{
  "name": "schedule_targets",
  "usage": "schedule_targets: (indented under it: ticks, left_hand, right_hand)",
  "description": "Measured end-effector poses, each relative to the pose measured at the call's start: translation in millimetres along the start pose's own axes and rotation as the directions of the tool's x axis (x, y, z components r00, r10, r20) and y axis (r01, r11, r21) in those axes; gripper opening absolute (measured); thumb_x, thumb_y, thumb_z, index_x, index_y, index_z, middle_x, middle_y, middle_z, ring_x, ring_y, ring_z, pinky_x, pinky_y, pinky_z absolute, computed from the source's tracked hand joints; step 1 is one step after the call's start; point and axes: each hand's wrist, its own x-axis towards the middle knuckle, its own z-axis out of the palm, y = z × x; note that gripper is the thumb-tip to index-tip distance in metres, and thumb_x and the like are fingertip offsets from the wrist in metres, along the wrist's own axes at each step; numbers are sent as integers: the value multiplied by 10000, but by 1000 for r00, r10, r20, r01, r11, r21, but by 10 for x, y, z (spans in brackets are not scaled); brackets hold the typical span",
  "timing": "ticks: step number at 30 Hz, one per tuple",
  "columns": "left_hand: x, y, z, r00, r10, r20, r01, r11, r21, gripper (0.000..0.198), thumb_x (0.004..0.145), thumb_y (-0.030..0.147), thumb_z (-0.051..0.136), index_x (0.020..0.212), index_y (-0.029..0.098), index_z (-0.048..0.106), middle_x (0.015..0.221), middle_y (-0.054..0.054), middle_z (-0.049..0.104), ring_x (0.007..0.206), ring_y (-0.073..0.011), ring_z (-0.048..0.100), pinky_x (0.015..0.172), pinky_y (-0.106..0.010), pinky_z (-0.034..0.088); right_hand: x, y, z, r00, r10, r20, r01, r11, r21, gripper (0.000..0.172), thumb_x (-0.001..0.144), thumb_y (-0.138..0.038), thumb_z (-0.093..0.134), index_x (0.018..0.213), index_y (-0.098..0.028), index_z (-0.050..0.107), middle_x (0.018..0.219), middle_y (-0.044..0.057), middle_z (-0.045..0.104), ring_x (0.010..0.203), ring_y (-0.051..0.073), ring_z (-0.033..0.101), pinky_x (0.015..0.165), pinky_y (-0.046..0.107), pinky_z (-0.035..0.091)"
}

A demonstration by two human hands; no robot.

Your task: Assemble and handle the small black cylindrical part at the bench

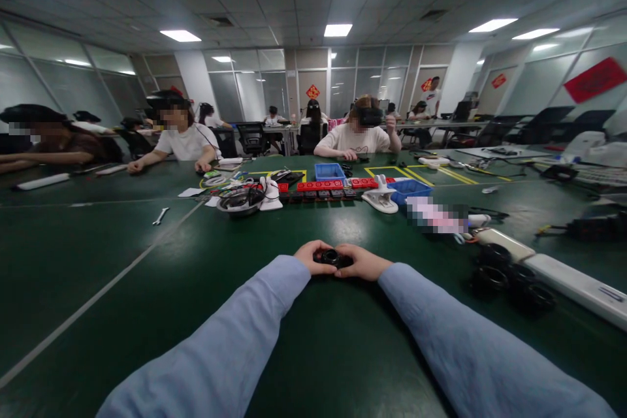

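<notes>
While your left sleeve [215, 333] and right sleeve [470, 333] slant in from the lower corners over the green counter [313, 353], the black round part [331, 257] lies straight ahead of you, between your two hands. It sits to the right of your left hand [309, 257] and to the left of your right hand [361, 262], touching both, so neither is clearly nearer. Its circular opening tilts up toward you; the dark body seems to spread crosswise, but your fingers cover its ends, so you can't be sure of a long axis.

Both of your hands are closed around it from opposite sides, fingers curled over the far side and thumbs toward you, fingertips nearly meeting at the near edge. Your forearms angle inward to form a wedge. You cannot tell whether the part rests on the counter or hangs just above it.

Well off to your right, past the right sleeve, black rings [514, 281] lie in a cluster beside a long white case [580, 287]. Farther out, a wrench [160, 216] lies to the left, and a white clip [383, 201] stands ahead, beside a blue tray [414, 192]. Across the counter sits a person in a white shirt [360, 138].
</notes>
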Motion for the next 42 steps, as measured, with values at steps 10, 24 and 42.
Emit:
schedule_targets:
  ticks: [10, 24, 42]
  left_hand:
    - [-2, 3, 16, 999, -20, -36, 21, 1000, 12, 485, 468, 333, 700, 889, 146, 547, 810, -30, 569, 714, -136, 505, 652, -264, 402]
    - [-16, 61, 102, 983, -59, -174, 69, 996, 51, 475, 462, 346, 698, 863, 147, 538, 780, -20, 530, 681, -129, 484, 624, -256, 394]
    - [-15, 14, 29, 995, 11, -99, 1, 993, 121, 475, 491, 392, 674, 874, 146, 536, 773, -19, 527, 661, -117, 473, 625, -249, 387]
  right_hand:
    - [19, 30, 25, 999, 22, -37, -22, 1000, -11, 355, 581, -298, 627, 892, -138, 563, 850, 29, 531, 799, 154, 490, 711, 273, 384]
    - [72, 107, 162, 965, 191, -178, -203, 978, -48, 384, 508, -408, 648, 742, -141, 499, 654, -19, 484, 596, 95, 437, 497, 198, 303]
    - [16, 78, 34, 1000, 13, -25, -14, 998, -65, 404, 609, -331, 599, 963, -148, 528, 842, 27, 549, 756, 143, 501, 663, 253, 380]
